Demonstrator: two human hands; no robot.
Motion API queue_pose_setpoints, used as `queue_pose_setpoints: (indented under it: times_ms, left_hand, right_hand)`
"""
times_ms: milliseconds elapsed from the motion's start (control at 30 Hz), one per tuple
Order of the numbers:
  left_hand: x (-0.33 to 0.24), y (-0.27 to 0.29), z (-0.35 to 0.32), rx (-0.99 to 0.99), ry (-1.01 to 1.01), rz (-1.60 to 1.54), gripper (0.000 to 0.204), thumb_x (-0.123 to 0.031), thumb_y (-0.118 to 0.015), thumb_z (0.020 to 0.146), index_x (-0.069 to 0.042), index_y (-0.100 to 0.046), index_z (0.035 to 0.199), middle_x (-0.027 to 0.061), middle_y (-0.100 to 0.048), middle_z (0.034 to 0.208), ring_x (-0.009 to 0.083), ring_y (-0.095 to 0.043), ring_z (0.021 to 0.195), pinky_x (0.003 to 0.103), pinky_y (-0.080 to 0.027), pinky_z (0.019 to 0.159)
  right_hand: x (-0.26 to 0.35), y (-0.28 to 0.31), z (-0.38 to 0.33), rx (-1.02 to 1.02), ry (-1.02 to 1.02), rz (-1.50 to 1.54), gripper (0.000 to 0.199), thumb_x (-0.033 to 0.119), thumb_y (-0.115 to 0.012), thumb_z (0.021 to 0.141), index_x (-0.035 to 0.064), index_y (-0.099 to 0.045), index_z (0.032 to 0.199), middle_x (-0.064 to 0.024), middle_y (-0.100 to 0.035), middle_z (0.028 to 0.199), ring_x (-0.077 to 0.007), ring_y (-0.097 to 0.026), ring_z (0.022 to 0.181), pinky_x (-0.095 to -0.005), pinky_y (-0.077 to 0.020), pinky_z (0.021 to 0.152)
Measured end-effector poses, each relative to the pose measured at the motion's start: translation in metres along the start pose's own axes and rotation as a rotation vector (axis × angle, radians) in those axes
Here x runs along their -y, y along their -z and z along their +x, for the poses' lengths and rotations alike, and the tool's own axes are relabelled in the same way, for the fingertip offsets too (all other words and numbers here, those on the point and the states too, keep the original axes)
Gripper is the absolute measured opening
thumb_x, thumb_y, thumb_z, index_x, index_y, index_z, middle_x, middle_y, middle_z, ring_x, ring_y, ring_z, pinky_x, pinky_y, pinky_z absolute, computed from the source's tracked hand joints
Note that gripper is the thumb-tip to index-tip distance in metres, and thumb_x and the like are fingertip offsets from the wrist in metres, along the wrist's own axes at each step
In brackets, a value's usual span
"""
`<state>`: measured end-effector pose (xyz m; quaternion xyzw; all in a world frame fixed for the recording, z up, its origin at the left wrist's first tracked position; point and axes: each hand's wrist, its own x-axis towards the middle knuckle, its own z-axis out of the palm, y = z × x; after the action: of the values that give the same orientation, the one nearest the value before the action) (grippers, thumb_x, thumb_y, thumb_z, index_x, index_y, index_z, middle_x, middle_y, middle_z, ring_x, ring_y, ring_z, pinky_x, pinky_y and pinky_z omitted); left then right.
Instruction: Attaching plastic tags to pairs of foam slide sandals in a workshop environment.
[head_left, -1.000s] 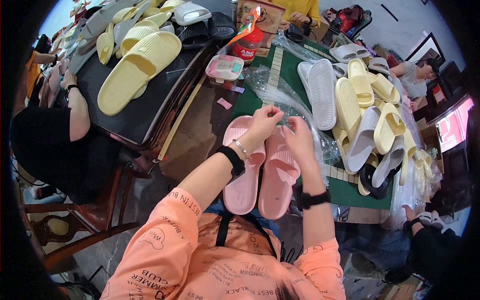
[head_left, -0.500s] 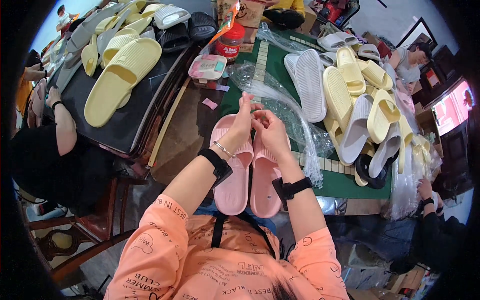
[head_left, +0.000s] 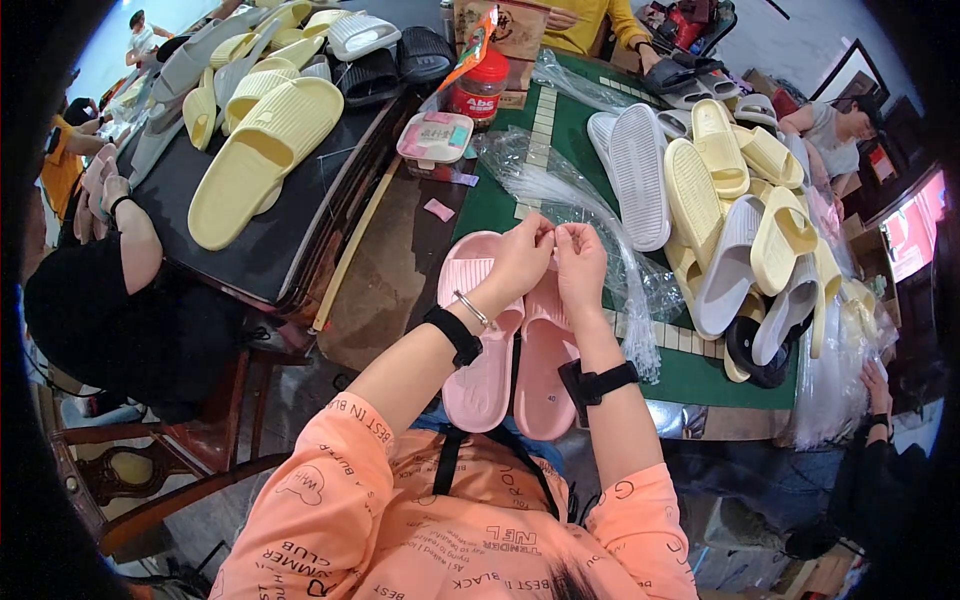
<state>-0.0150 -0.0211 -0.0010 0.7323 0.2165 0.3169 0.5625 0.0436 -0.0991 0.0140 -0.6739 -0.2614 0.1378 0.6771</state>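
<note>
A pair of pink slide slippers lies side by side in front of me, soles down: the left slipper and the right slipper. Above their straps, my left hand and my right hand meet with fingertips pinched. What they hold, if anything, is too small to make out. Just right of my hands, a bundle of thin clear plastic strands lies across the green table with a clear plastic bag.
Yellow and grey slippers are heaped at right, and another pile with a yellow slipper covers the black table at left. A red-lidded jar and a small plastic box stand beyond my hands. Co-workers sit around; one hand touches a black slipper.
Both my hands have come up off the slippers' straps, fingertips now drawn together in a pinch. The view has shifted slightly. A co-worker's hand with a black slipper now shows at the far side.
</note>
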Motion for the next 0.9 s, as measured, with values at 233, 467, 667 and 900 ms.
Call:
queue_pose_setpoints:
  times_ms: [233, 467, 667, 900]
  left_hand:
    - [-0.012, 0.011, 0.004, -0.060, 0.208, -0.310, 0.011, -0.011, -0.049, 0.086, -0.002, -0.054, 0.088, -0.0039, -0.047, 0.066, 0.0033, -0.038, 0.052, 0.018, -0.031, 0.047]
    - [-0.014, 0.018, 0.003, -0.056, 0.265, -0.647, 0.011, -0.010, -0.046, 0.088, -0.002, -0.053, 0.093, -0.0059, -0.038, 0.062, 0.0017, -0.030, 0.049, 0.017, -0.025, 0.044]
    - [-0.013, 0.019, 0.004, -0.006, 0.260, -0.673, 0.012, -0.010, -0.045, 0.088, -0.002, -0.053, 0.093, -0.0065, -0.035, 0.060, 0.0013, -0.028, 0.048, 0.016, -0.024, 0.043]
    - [-0.018, 0.018, 0.002, -0.037, 0.260, -0.637, 0.012, -0.009, -0.045, 0.088, -0.002, -0.053, 0.094, -0.0067, -0.036, 0.060, 0.0010, -0.028, 0.047, 0.016, -0.023, 0.043]
  right_hand:
    - [-0.005, -0.002, 0.003, -0.118, 0.095, -0.198, 0.023, 0.025, -0.043, 0.089, 0.0021, -0.048, 0.089, -0.0103, -0.056, 0.074, -0.0228, -0.054, 0.068, -0.0323, -0.0420, 0.066]
    - [0.005, -0.006, -0.002, 0.095, 0.077, -0.197, 0.020, 0.021, -0.045, 0.090, 0.0021, -0.050, 0.087, -0.0026, -0.049, 0.071, -0.0080, -0.042, 0.064, -0.0247, -0.0374, 0.059]
    - [0.001, -0.006, 0.000, 0.046, 0.124, -0.232, 0.020, 0.019, -0.048, 0.087, 0.0004, -0.051, 0.084, -0.0102, -0.055, 0.069, -0.0169, -0.051, 0.062, -0.0297, -0.0407, 0.058]
    - [0.003, -0.005, -0.001, 0.063, 0.091, -0.243, 0.019, 0.019, -0.049, 0.087, 0.0003, -0.052, 0.084, -0.0097, -0.056, 0.069, -0.0164, -0.051, 0.061, -0.0296, -0.0407, 0.058]
